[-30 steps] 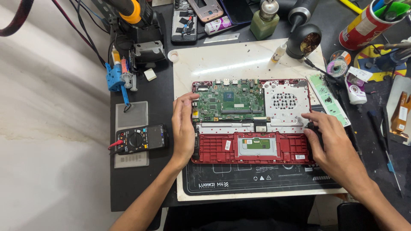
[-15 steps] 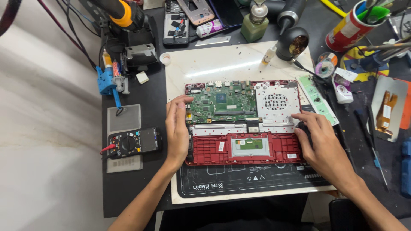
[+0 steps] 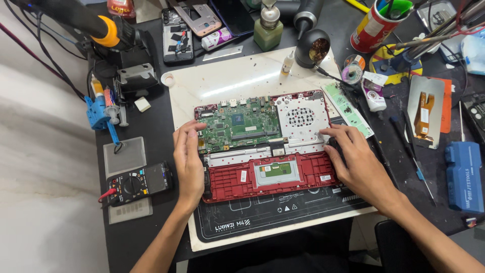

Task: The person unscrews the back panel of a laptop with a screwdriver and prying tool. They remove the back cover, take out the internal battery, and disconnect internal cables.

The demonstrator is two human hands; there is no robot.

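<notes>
Change: against the frames a moment ago, both hands sit on the same two edges of the opened red plastic laptop base (image 3: 268,177); the right hand's fingers have crept a little up the right edge, the left has hardly moved.
Meaning: the base looks steadied, not lifted.
Left hand (image 3: 188,161): flat along the left rim at 9 o'clock, fingers together, fingertips touching the green circuit board (image 3: 240,125); pressing, not clamped.
Right hand (image 3: 357,161): at 3 o'clock on the right rim, fingers curled down; whether they pinch anything small I cannot tell.
Base: lies on the white and black work mat (image 3: 237,83), mid-bench.
Around: black multimeter (image 3: 137,183) at 9 o'clock, well apart; blue rectangular tool case (image 3: 463,174) at 3 o'clock; green glass pump bottle (image 3: 268,28) at 12 o'clock.
In the way: loose narrow green circuit strip (image 3: 348,108) just beside the right fingers.
</notes>
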